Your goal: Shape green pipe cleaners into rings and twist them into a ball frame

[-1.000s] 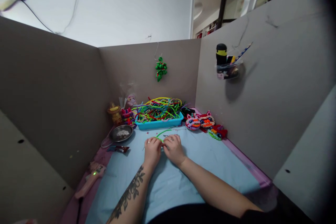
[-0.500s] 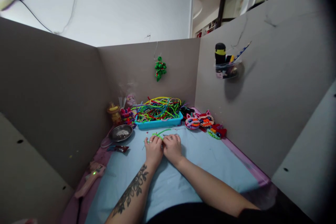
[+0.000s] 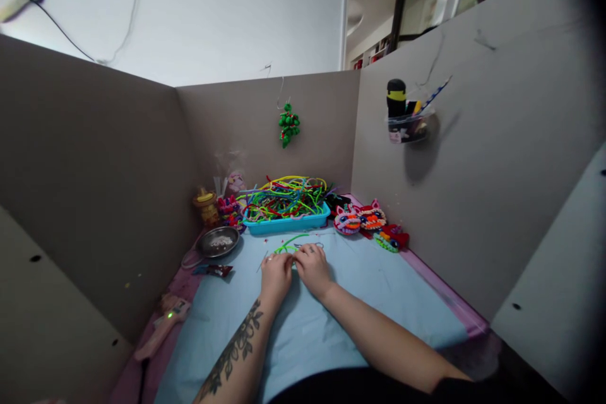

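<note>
Both hands meet over the light blue cloth (image 3: 374, 315), fingertips together. My left hand (image 3: 276, 270) is closed on a bright green pipe cleaner (image 3: 297, 238), whose free end curves up behind the fingers. A thin wire end sticks out at the left of that hand. My right hand (image 3: 312, 267) pinches at the same spot, its fingers curled; the piece between the fingertips is mostly hidden. Just behind the right hand lie small scissors (image 3: 320, 244), partly covered.
A blue tray (image 3: 286, 223) heaped with coloured pipe cleaners stands at the back. Left are a metal dish (image 3: 218, 242) with small white bits and a pink hot glue gun (image 3: 163, 328). Fuzzy animal heads (image 3: 360, 218) sit at right; grey partitions (image 3: 265, 113) enclose the table.
My left hand rolled inward, fingers lifting, then returned to a pinch beside the right. The green pipe cleaner shifted slightly behind the fingers. My right hand stayed nearly in place.
</note>
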The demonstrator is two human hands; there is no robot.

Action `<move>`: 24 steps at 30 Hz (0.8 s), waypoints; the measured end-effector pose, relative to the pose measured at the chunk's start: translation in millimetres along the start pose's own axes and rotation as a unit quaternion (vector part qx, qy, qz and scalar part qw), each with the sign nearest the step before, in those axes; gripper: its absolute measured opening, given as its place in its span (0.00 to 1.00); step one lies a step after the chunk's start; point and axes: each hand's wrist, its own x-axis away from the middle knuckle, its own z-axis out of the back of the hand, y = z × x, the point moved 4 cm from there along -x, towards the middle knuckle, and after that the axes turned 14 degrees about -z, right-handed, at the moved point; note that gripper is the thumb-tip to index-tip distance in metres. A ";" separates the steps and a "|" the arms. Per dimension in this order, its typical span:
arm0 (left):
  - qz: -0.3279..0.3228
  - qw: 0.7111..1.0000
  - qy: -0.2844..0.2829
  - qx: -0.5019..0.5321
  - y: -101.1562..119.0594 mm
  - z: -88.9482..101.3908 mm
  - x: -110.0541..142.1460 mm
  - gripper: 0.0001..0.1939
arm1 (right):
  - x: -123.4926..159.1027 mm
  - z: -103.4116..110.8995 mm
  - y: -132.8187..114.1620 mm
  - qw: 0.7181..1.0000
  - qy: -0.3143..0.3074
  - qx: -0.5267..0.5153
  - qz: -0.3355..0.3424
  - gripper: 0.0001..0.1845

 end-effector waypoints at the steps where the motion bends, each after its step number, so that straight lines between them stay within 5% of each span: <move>1: 0.003 1.000 -0.001 0.014 -1.1 -1.5 0.0 0.10 | -0.2 0.6 0.1 1.000 0.001 0.002 -0.004 0.04; 24: 0.053 0.966 0.125 0.222 -7.8 -2.6 1.8 0.07 | -3.0 -2.5 9.1 0.994 -0.001 -0.103 -0.047 0.05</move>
